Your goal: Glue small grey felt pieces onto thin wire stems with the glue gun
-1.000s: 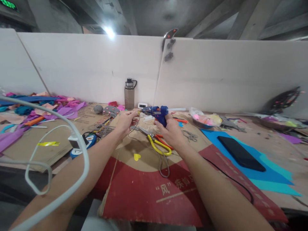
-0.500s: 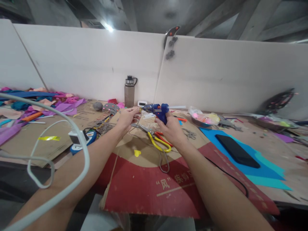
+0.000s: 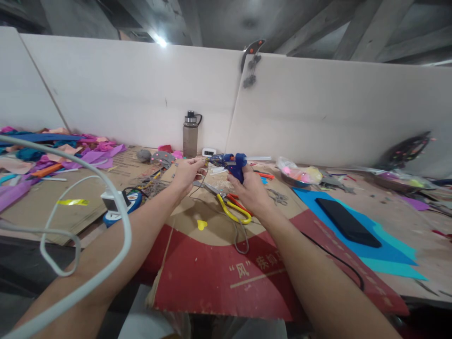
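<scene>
A blue glue gun (image 3: 237,165) with a pale glue stick (image 3: 259,158) out of its back is gripped in my right hand (image 3: 250,186), its nozzle pointing left. My left hand (image 3: 187,175) is pinched at the nozzle tip, on a small yellowish thing too tiny to make out; a thin dark wire hangs below the fingers. Under the hands, yellow-handled scissors (image 3: 235,212) and a red-handled tool lie on cardboard. A yellow heart-shaped piece (image 3: 202,225) is nearer to me, beside a grey cord loop (image 3: 242,240).
A bottle (image 3: 190,136) and a small white clock (image 3: 208,152) stand at the back. Coloured scraps (image 3: 70,150) lie left. A black phone (image 3: 348,221) rests on blue sheets (image 3: 391,249) at right. A white cable (image 3: 122,235) loops over my left forearm.
The glue gun has shifted very slightly left in my right hand. The left hand has hardly moved and keeps its pinch near the nozzle.
</scene>
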`<state>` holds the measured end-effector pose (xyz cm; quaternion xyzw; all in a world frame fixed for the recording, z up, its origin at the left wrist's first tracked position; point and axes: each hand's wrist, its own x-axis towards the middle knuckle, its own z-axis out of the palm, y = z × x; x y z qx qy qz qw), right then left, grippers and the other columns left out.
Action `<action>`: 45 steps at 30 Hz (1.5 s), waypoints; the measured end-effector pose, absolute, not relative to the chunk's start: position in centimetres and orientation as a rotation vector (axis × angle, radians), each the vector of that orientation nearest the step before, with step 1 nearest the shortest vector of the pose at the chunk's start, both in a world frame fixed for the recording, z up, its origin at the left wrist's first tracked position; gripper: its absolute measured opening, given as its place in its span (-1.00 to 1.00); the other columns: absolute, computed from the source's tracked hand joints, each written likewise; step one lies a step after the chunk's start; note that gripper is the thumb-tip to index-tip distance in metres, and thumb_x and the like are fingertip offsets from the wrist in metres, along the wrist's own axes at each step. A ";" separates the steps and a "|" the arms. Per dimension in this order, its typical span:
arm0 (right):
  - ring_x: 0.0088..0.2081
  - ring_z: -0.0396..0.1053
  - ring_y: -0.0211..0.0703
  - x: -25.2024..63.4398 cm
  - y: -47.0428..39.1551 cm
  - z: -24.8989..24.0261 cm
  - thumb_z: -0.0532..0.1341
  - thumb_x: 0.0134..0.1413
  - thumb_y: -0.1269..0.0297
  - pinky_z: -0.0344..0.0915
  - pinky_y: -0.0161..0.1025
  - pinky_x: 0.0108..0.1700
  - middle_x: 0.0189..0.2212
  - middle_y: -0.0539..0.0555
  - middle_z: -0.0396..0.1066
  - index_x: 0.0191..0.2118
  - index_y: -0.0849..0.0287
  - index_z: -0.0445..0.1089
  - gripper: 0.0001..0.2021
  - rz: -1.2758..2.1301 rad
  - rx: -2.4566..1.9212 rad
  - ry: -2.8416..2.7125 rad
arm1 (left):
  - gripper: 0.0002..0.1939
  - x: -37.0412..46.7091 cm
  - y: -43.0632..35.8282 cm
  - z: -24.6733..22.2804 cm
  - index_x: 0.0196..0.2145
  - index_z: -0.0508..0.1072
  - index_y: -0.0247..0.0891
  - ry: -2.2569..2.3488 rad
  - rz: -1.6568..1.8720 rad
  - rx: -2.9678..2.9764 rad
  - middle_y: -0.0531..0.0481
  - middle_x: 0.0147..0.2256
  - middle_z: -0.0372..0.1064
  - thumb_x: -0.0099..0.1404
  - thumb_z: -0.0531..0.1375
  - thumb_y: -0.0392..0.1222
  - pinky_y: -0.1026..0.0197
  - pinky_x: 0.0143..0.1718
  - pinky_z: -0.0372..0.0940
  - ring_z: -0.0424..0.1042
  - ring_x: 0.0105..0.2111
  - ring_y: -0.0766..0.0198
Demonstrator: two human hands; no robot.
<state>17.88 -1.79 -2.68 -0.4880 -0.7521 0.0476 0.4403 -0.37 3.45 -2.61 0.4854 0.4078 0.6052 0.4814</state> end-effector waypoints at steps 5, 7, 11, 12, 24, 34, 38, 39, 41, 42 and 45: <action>-0.24 0.40 0.03 17.7 -2.0 -2.7 0.05 0.16 0.20 0.26 -0.13 -0.23 -0.23 0.26 0.46 0.05 0.25 0.28 -0.61 0.091 -1.206 -1.877 | -0.80 -0.4 3.5 -2.7 -0.51 0.41 -0.32 1.017 1.478 1.203 0.05 -0.52 0.36 -0.07 0.28 -0.15 0.41 -0.64 0.05 0.27 -0.63 0.49; -0.24 0.40 0.04 17.7 -2.1 -2.6 0.05 0.16 0.20 0.26 -0.13 -0.23 -0.24 0.26 0.46 0.05 0.26 0.28 -0.61 0.086 -1.221 -1.879 | -0.81 -0.4 3.5 -2.8 -0.51 0.40 -0.32 1.019 1.477 1.211 0.06 -0.52 0.35 -0.06 0.26 -0.15 0.41 -0.64 0.05 0.28 -0.62 0.48; -0.26 0.41 0.04 17.6 -2.3 -2.4 0.05 0.16 0.19 0.26 -0.12 -0.24 -0.27 0.26 0.46 0.04 0.27 0.29 -0.61 0.086 -1.253 -1.880 | -0.82 -0.4 3.5 -2.7 -0.51 0.41 -0.32 1.024 1.476 1.224 0.05 -0.52 0.36 -0.07 0.26 -0.15 0.41 -0.64 0.04 0.27 -0.62 0.48; -0.26 0.41 0.04 17.6 -2.3 -2.4 0.05 0.16 0.20 0.26 -0.12 -0.24 -0.27 0.26 0.46 0.04 0.27 0.29 -0.62 0.087 -1.256 -1.878 | -0.81 -0.4 3.5 -2.7 -0.51 0.42 -0.32 1.024 1.476 1.227 0.05 -0.52 0.36 -0.07 0.26 -0.15 0.40 -0.64 0.04 0.27 -0.62 0.48; -0.27 0.40 0.06 17.5 -2.5 -2.4 0.03 0.17 0.19 0.23 -0.10 -0.24 -0.23 0.29 0.46 0.01 0.27 0.30 -0.63 0.062 -1.288 -1.879 | -0.81 -0.3 3.4 -2.7 -0.53 0.40 -0.31 1.004 1.499 1.237 0.05 -0.54 0.34 -0.06 0.28 -0.13 0.40 -0.64 0.03 0.28 -0.62 0.47; -0.28 0.40 0.05 17.5 -2.6 -2.3 0.05 0.16 0.19 0.24 -0.10 -0.25 -0.26 0.27 0.46 0.01 0.25 0.30 -0.64 0.081 -1.330 -1.881 | -0.83 -0.3 3.3 -2.7 -0.53 0.40 -0.31 1.021 1.503 1.219 0.06 -0.54 0.34 -0.07 0.27 -0.17 0.40 -0.64 0.01 0.27 -0.62 0.47; -0.23 0.40 0.09 17.4 -2.7 -2.2 0.05 0.17 0.19 0.24 -0.08 -0.20 -0.22 0.30 0.46 0.00 0.27 0.31 -0.64 0.080 -1.355 -1.878 | -0.83 -0.3 3.2 -2.7 -0.53 0.41 -0.31 1.029 1.482 1.245 0.04 -0.52 0.36 -0.05 0.26 -0.15 0.40 -0.64 0.04 0.29 -0.61 0.46; -0.22 0.41 0.09 17.4 -2.7 -2.2 0.05 0.16 0.19 0.25 -0.08 -0.20 -0.21 0.31 0.45 0.01 0.28 0.31 -0.64 0.085 -1.356 -1.875 | -0.83 -0.3 3.2 -2.7 -0.52 0.41 -0.31 1.033 1.479 1.246 0.04 -0.52 0.36 -0.05 0.26 -0.15 0.40 -0.64 0.04 0.30 -0.61 0.46; -0.20 0.40 0.09 17.4 -2.7 -2.2 0.05 0.17 0.19 0.25 -0.08 -0.19 -0.21 0.31 0.46 0.01 0.28 0.30 -0.64 0.097 -1.338 -1.878 | -0.82 -0.3 3.3 -2.7 -0.52 0.41 -0.31 1.033 1.481 1.241 0.04 -0.52 0.35 -0.05 0.27 -0.15 0.41 -0.64 0.04 0.30 -0.61 0.46; -0.19 0.40 0.09 17.4 -2.7 -2.2 0.05 0.17 0.20 0.25 -0.09 -0.19 -0.20 0.30 0.46 0.01 0.28 0.30 -0.64 0.101 -1.324 -1.884 | -0.82 -0.3 3.3 -2.7 -0.52 0.41 -0.32 1.030 1.485 1.236 0.04 -0.53 0.35 -0.05 0.27 -0.15 0.41 -0.64 0.03 0.30 -0.61 0.46; -0.19 0.40 0.10 17.3 -2.8 -2.2 0.04 0.18 0.18 0.25 -0.09 -0.19 -0.20 0.30 0.46 0.00 0.26 0.30 -0.64 0.102 -1.297 -1.902 | -0.80 -0.4 3.4 -2.7 -0.50 0.41 -0.31 1.015 1.498 1.225 0.04 -0.52 0.35 -0.05 0.28 -0.13 0.41 -0.65 0.03 0.29 -0.62 0.47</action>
